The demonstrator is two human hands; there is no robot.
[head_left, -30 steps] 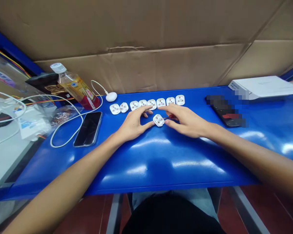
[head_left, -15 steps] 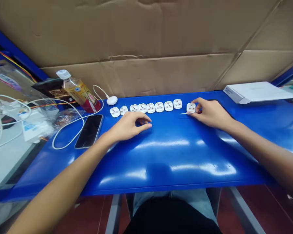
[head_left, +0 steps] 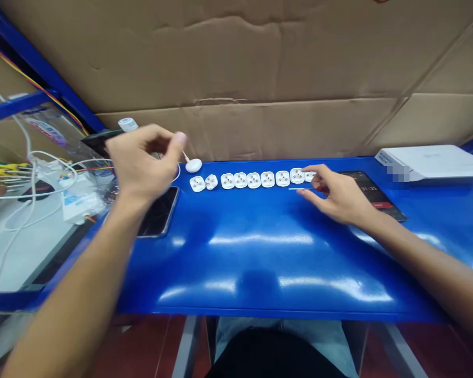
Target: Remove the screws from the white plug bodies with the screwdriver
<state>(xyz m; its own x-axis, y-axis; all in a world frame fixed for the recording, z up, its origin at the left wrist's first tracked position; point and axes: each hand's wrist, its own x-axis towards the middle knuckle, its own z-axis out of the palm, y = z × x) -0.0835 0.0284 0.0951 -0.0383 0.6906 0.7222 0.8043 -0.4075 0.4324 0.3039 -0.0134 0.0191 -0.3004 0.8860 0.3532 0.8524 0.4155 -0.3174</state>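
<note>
Head view centres on a row of nine white three-hole plug housings lying across the blue surface. The last housing sits at the row's right end, just beside its neighbour, where a gap separated them a moment ago; the line now runs unbroken. The right hand is loosely closed around a small screwdriver with a red handle. Its thin, pale shaft points left, just in front of the last housings, and seems not to touch them. The curled fingers reach over the last housing, though the exact contact is hidden. The left hand has lifted clear of the surface, with its fingers curled and thumb apart, holding nothing that shows. It hangs above and partly hides a black smartphone, near a round white puck on a white cable. A second phone lies just right of the right hand, its lit screen showing digits too small to read with certainty. Farther off, a flat white box sits toward the right end, a white bottle cap shows behind the left hand, and corrugated cardboard closes off the back.
</note>
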